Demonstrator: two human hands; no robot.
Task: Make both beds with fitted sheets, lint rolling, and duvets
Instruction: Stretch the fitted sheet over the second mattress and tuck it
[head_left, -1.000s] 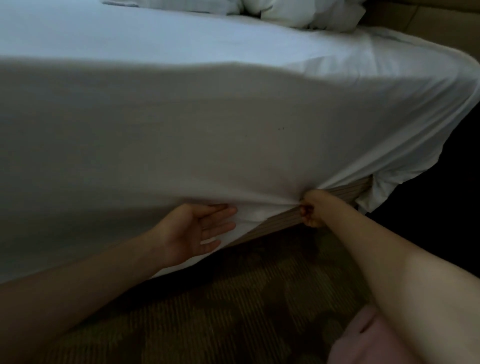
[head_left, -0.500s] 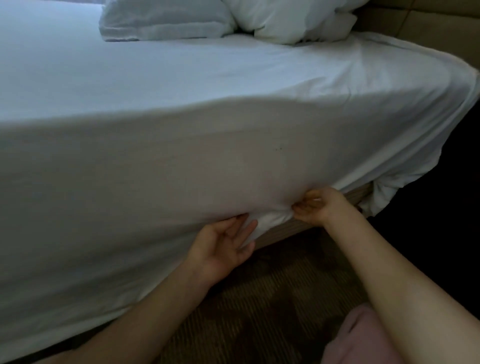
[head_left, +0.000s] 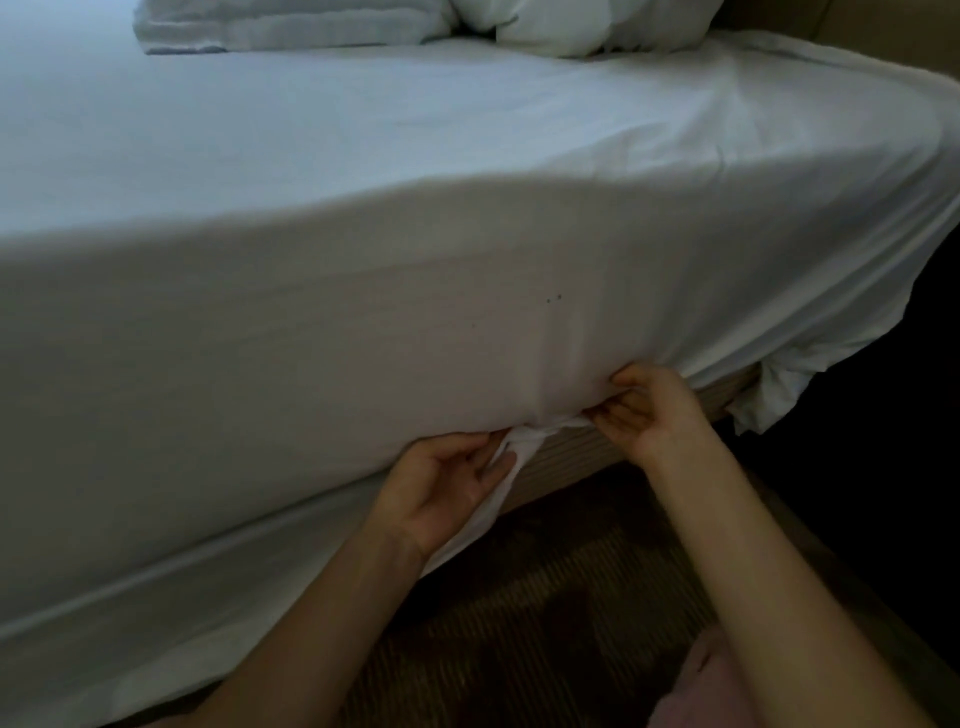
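A white fitted sheet (head_left: 467, 234) covers the mattress top and hangs down its near side. My left hand (head_left: 447, 486) is palm up below the mattress edge and grips a bunched fold of the sheet's lower hem. Just to its right, my right hand (head_left: 652, 410) pinches the same hem against the mattress's bottom edge, thumb on top. Between and behind the hands the striped tan bed base (head_left: 571, 452) shows. At the far right corner a loose knot of sheet (head_left: 769, 400) hangs down.
White pillows (head_left: 291, 23) lie at the head of the bed, with a tan padded headboard (head_left: 893, 36) behind. Patterned brown carpet (head_left: 545, 613) covers the floor below my arms. A pink garment (head_left: 706, 691) shows at the bottom right. Right of the bed is dark.
My left hand has moved right and up to the hem and taken hold of the bunched fold. My right hand has turned palm up and kept its hold. The view has tilted up.
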